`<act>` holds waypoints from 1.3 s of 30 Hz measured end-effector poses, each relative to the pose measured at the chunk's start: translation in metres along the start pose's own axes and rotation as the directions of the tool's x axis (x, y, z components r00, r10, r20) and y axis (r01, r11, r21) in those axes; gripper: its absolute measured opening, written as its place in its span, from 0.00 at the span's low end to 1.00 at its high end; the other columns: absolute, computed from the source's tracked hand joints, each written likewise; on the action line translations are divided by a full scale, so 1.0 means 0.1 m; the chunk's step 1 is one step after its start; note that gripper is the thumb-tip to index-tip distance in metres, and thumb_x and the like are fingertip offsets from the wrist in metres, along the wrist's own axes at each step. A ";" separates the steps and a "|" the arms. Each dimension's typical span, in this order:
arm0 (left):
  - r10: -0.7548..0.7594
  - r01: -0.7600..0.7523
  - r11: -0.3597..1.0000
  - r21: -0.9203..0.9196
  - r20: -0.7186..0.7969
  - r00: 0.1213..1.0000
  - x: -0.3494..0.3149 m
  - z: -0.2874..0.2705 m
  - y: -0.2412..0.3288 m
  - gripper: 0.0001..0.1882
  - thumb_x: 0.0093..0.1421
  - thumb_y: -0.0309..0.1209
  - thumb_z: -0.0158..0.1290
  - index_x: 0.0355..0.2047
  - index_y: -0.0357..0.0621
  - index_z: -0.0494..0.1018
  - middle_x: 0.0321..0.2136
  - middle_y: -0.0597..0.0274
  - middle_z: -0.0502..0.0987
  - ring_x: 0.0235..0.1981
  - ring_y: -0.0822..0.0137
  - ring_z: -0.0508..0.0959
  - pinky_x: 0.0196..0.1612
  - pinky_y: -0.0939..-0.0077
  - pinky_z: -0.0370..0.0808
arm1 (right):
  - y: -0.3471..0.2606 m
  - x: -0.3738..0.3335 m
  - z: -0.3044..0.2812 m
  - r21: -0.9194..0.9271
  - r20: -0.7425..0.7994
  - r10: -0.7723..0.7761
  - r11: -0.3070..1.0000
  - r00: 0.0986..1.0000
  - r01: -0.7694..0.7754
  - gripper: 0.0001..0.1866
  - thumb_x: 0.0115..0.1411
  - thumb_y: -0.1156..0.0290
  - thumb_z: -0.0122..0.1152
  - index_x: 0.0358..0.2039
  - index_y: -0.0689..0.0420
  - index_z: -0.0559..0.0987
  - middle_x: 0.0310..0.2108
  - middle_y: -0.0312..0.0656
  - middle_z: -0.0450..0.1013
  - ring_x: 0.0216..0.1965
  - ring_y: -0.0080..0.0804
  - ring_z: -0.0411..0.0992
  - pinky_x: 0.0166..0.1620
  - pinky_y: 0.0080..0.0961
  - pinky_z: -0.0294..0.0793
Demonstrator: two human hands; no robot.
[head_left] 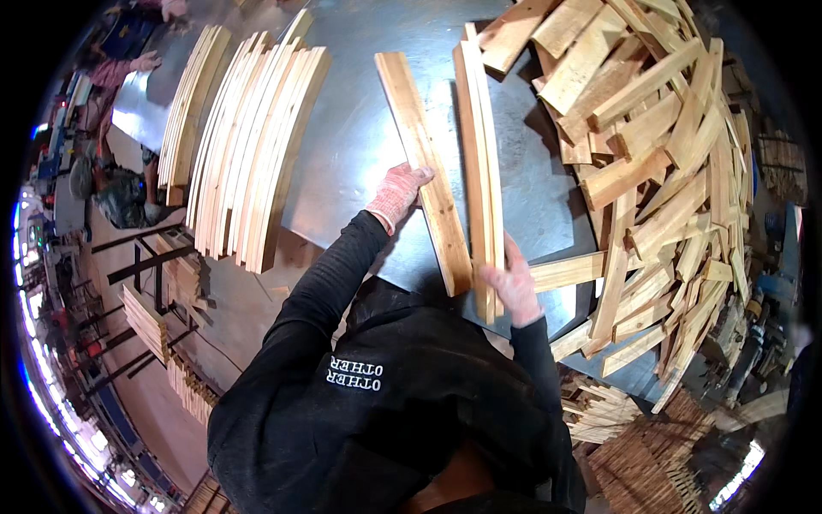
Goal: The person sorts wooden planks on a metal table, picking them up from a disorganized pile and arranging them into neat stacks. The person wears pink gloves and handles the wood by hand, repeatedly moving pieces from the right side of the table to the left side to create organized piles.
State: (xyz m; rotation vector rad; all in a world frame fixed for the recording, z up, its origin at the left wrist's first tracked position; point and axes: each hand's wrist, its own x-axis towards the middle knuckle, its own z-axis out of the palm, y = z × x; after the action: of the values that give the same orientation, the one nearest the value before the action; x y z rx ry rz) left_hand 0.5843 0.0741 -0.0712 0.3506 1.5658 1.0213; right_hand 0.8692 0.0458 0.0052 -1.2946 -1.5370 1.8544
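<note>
My left hand, in a pinkish work glove, is closed on the middle of a single wooden slat, thumb across its upper face. The slat lies slanted over the metal table, its near end close to my body. Just right of it, two or three wooden slats stand on edge side by side. My right hand, also gloved, grips these slats near their near end, thumb on the left and fingers along the right side. The undersides of both hands are hidden.
A large loose heap of wooden slats covers the table's right side. On the left stand neat rows of upright slats on the metal table. Further stacks rest on a rack at lower left. Another person is beyond the left edge.
</note>
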 end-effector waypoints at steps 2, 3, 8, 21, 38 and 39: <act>0.147 -0.142 0.970 0.199 -0.008 0.989 0.09 -0.14 -0.22 0.19 0.63 0.36 0.57 0.47 0.31 0.75 0.35 0.56 0.81 0.35 0.65 0.81 0.40 0.71 0.77 | 0.17 0.28 0.13 0.217 0.026 0.159 0.963 0.987 -0.161 0.43 0.54 0.70 0.68 0.68 0.67 0.59 0.55 0.47 0.73 0.52 0.34 0.73 0.56 0.27 0.72; 0.097 -0.089 0.912 0.399 0.000 0.995 -0.10 -0.15 0.04 0.28 0.64 0.46 0.54 0.49 0.29 0.75 0.39 0.49 0.82 0.41 0.57 0.81 0.48 0.65 0.75 | 0.25 0.41 0.18 0.324 0.049 0.233 0.916 0.971 -0.236 0.42 0.55 0.70 0.67 0.67 0.68 0.59 0.53 0.46 0.74 0.51 0.33 0.73 0.56 0.27 0.72; 0.121 -0.008 0.761 0.649 -0.130 0.984 -0.41 -0.20 0.51 0.41 0.59 0.67 0.47 0.44 0.35 0.77 0.40 0.41 0.81 0.46 0.45 0.79 0.52 0.58 0.73 | 0.23 0.70 0.52 -0.001 0.083 0.244 0.970 0.966 -0.245 0.33 0.58 0.70 0.65 0.62 0.67 0.66 0.50 0.44 0.75 0.47 0.29 0.73 0.52 0.25 0.73; 0.152 -0.146 0.972 0.186 -0.019 0.988 0.37 -0.49 -0.09 0.28 0.57 0.48 0.58 0.42 0.30 0.77 0.34 0.47 0.81 0.36 0.56 0.80 0.45 0.65 0.75 | 0.45 0.68 0.42 0.276 0.030 0.265 0.925 0.964 -0.263 0.34 0.61 0.69 0.64 0.65 0.62 0.64 0.44 0.46 0.77 0.42 0.36 0.78 0.47 0.27 0.78; 0.562 -0.018 0.436 0.900 -0.256 0.787 -0.28 -0.39 0.64 0.33 0.63 0.54 0.53 0.57 0.40 0.69 0.49 0.42 0.76 0.50 0.49 0.77 0.51 0.55 0.74 | 0.28 0.51 0.09 0.762 0.491 0.030 0.468 0.871 -0.446 0.39 0.53 0.65 0.71 0.62 0.65 0.65 0.50 0.50 0.74 0.48 0.41 0.77 0.54 0.39 0.77; 0.643 -0.213 0.442 0.871 -0.142 0.753 -0.42 -0.30 0.56 0.34 0.62 0.53 0.54 0.57 0.39 0.68 0.48 0.41 0.76 0.50 0.50 0.77 0.51 0.55 0.74 | 0.27 0.51 0.05 0.759 0.463 0.063 0.486 0.884 -0.433 0.39 0.53 0.65 0.71 0.62 0.65 0.65 0.51 0.49 0.74 0.48 0.40 0.76 0.55 0.38 0.76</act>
State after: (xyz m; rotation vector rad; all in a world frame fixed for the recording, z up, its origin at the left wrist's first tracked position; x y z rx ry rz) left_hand 0.5518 0.0645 -0.0032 1.3393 2.4478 0.6870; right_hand 0.8472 0.0744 -0.0401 -0.6914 -0.3109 2.6487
